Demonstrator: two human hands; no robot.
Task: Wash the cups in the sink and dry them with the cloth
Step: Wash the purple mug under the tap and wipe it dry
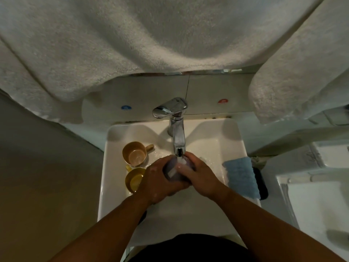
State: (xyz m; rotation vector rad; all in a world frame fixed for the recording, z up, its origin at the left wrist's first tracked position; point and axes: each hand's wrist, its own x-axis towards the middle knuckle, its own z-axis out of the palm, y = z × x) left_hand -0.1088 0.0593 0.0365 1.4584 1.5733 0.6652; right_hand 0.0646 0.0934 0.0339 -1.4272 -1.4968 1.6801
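A pale purple cup (172, 172) is held under the running tap (178, 142) in the middle of the white sink (113, 186). My left hand (160, 181) grips the cup from the left and below. My right hand (200, 176) wraps around its right side, fingers over the rim under the water stream. Most of the cup is hidden by both hands. Two more cups lie in the sink's left part: a tan one (135, 153) and a yellow one (134, 180). A blue cloth (240, 175) hangs over the sink's right rim.
Large white towels (132, 44) hang above the sink and at the right (294, 76), close over the tap. A dark object (261, 184) lies under the blue cloth. A white counter (317, 205) stands to the right.
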